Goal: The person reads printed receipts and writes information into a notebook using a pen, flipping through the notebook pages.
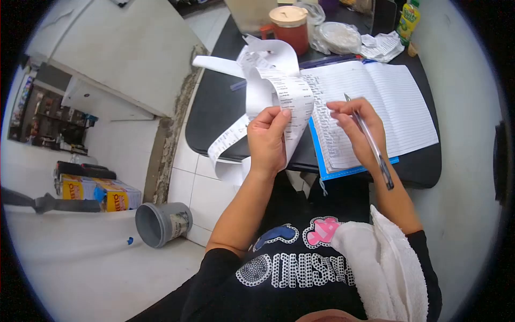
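Note:
My left hand (268, 137) pinches a long printed receipt roll (295, 96) between thumb and fingers. The paper loops over the dark table (212, 115), and one strip hangs past its front edge. A clear-barrelled pen (370, 139) rests in my right hand (362, 126), held between the fingers with its capless end pointing up and its dark end down by the wrist. That hand hovers over an open lined notebook (402, 102), whose left page carries handwriting. A blue cover (343, 170) shows beneath the notebook.
At the table's back stand a red lidded pitcher (290, 35), a plastic-wrapped round container (340, 37), crumpled papers (382, 47) and a green-yellow bottle (409, 21). A grey bucket (162, 222) stands on the floor at left, near yellow boxes (102, 192). A white towel (383, 263) lies over my front.

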`<state>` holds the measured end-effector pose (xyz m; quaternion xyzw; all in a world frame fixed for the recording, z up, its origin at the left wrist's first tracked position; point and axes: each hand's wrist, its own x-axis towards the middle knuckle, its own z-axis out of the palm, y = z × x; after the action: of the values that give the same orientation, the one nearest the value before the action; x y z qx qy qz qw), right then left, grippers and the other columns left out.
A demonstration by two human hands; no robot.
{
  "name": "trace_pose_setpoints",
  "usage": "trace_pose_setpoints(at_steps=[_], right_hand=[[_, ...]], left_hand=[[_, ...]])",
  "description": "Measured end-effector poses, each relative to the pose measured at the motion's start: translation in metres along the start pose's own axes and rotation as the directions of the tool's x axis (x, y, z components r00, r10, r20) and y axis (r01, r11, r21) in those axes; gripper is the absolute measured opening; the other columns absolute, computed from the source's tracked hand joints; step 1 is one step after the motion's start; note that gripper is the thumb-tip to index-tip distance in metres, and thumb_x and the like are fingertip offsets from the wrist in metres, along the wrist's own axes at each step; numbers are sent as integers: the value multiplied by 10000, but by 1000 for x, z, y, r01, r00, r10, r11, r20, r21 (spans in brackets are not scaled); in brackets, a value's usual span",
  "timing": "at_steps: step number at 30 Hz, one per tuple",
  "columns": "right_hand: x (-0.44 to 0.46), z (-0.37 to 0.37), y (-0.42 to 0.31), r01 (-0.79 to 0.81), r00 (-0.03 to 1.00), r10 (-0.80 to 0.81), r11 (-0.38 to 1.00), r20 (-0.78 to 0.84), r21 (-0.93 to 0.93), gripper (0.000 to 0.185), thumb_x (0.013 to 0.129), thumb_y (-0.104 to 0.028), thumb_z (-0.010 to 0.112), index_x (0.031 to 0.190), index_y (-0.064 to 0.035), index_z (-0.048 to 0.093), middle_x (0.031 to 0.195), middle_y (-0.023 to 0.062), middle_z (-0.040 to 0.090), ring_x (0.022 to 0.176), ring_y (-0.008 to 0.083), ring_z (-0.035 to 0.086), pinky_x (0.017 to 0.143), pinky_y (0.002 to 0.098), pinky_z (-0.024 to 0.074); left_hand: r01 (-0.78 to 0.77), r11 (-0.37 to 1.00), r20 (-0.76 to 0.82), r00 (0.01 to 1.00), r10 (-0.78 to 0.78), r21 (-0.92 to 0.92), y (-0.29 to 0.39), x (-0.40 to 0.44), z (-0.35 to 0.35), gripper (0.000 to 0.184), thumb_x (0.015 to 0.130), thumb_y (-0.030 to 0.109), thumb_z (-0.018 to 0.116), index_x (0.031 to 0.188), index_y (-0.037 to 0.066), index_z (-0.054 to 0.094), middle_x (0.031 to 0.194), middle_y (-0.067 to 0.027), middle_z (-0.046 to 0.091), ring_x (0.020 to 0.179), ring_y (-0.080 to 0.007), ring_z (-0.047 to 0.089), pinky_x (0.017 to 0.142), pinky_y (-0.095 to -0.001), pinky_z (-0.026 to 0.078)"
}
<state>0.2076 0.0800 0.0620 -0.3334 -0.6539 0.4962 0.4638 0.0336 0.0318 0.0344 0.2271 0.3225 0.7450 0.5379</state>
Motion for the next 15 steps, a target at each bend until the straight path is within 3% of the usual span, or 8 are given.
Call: trace_pose_setpoints(at_steps=[1,2,5,6,9,12,15], right_hand=[[9,5,-4,15,999,-16,1000,36,10,146,810,-106,601,873,-25,497,947,111,607,769,87,557,663,200,444],[17,12,-9,-49,996,40,992,83,116,194,775,-83,632,881,-31,478,927,88,601,780,98,555,663,213,453],[33,30,-18,-86,982,50,977,181,195,236,747,-71,658,867,-45,457,854,56,580,767,93,544,668,218,458],[36,36,-24,-110,979,75,976,189,186,251,720,-44,668,838,-59,447,774,16,525,714,69,512,637,202,443],[40,46,-21,-64,975,39,992,221,109,249,702,-18,662,819,-66,447,733,-7,482,667,49,473,599,181,413],[39,53,-23,-96,978,58,978,199,185,247,688,2,655,804,-73,450,711,-21,465,635,36,442,570,167,383],[38,54,-25,-71,981,47,990,189,122,242,690,2,655,794,-75,451,704,-26,466,630,35,443,570,164,381]], left_hand=[[9,1000,-2,1000,-9,-14,6,-2,1,106,822,25,566,896,-49,586,861,-109,628,757,-141,596,718,-256,480],[18,999,-4,1000,-18,-30,12,-3,3,111,826,30,562,897,-53,584,864,-114,627,759,-146,599,718,-263,485],[36,998,-11,999,-36,-50,25,-9,2,118,831,31,550,904,-57,578,878,-123,625,765,-157,604,717,-276,495],[40,998,-15,999,-41,-51,26,-10,1,119,832,29,546,908,-57,577,883,-125,624,767,-160,605,716,-280,497],[17,999,18,1000,-16,-48,30,-14,-5,157,859,62,507,925,-68,567,893,-139,620,788,-177,606,738,-296,494],[-6,996,-49,999,2,-86,38,-18,2,254,902,139,437,935,-81,559,902,-156,616,820,-201,606,770,-318,486],[-59,998,13,998,59,-16,38,-22,-13,353,930,212,372,953,-89,554,910,-164,614,837,-217,604,796,-333,477]])
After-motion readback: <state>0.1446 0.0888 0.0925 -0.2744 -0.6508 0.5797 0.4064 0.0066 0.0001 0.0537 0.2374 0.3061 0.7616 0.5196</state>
